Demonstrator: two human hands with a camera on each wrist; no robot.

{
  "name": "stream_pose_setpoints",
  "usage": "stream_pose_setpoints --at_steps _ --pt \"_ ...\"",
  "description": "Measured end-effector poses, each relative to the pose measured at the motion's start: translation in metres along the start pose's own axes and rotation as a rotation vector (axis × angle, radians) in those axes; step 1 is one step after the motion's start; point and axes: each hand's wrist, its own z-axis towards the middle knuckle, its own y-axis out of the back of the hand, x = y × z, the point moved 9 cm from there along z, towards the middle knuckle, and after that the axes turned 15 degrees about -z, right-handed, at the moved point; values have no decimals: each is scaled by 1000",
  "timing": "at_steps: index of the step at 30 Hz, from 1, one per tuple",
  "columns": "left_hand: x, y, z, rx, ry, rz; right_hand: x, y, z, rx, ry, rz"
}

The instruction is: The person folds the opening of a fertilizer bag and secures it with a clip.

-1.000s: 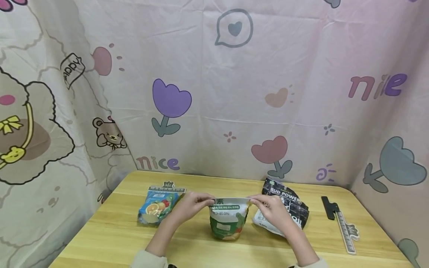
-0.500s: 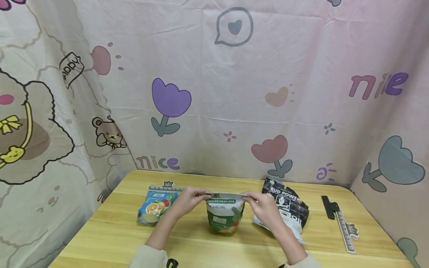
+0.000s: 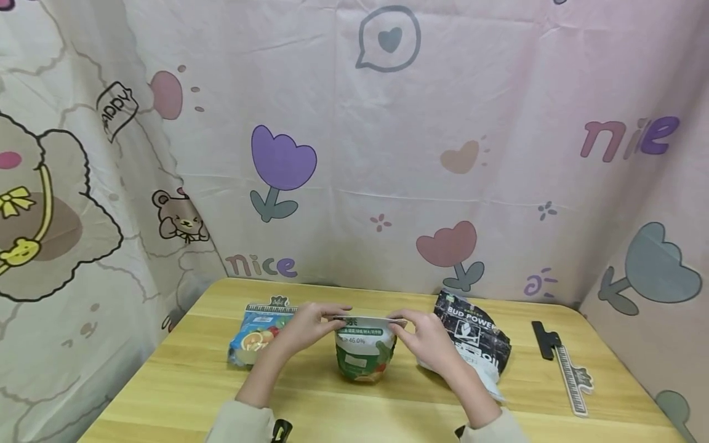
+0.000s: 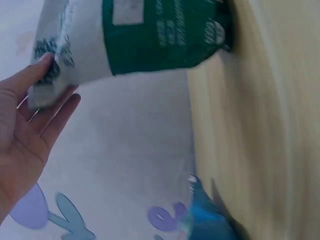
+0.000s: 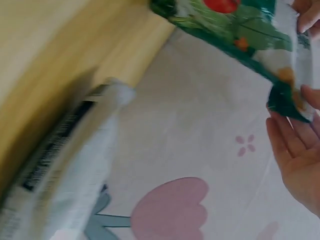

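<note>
A green-and-white printed bag (image 3: 362, 355) stands upright at the middle of the table, its top edge folded flat. My left hand (image 3: 310, 326) pinches the left end of that edge. In the left wrist view the thumb of this hand (image 4: 22, 125) lies on the bag's face (image 4: 142, 42), with fingers behind. At the opposite end, my right hand (image 3: 428, 338) holds the other top corner between thumb and fingers. The right wrist view shows the same hand (image 5: 302, 162) at the bag's corner, beside pictured vegetables on the bag (image 5: 235, 37).
A blue bag (image 3: 256, 339) with a piano-key clip (image 3: 271, 309) across its top lies left, partly behind the left arm. To the right rests a black-and-white BUD POWER bag (image 3: 471, 329). Further right are a black clip (image 3: 546, 339) and another piano-key clip (image 3: 573, 381). Printed cloth (image 3: 343, 154) hangs behind the table.
Both hands and the green-and-white bag have shifted slightly left and away from me. The grip on the top edge stays; the other bags and clips lie where they were.
</note>
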Motion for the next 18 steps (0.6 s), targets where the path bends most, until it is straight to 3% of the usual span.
stream_pose_setpoints --at_steps 4,8,13,18 --pt "-19 -11 8 44 -58 132 20 -2 11 25 90 -96" --pt "-24 -22 14 46 -74 250 38 -12 16 32 177 -192" --pt "-20 -26 14 10 -50 285 39 -17 15 9 143 -241" --pt "-21 -26 13 -42 -87 305 39 -14 11 -65 114 -275"
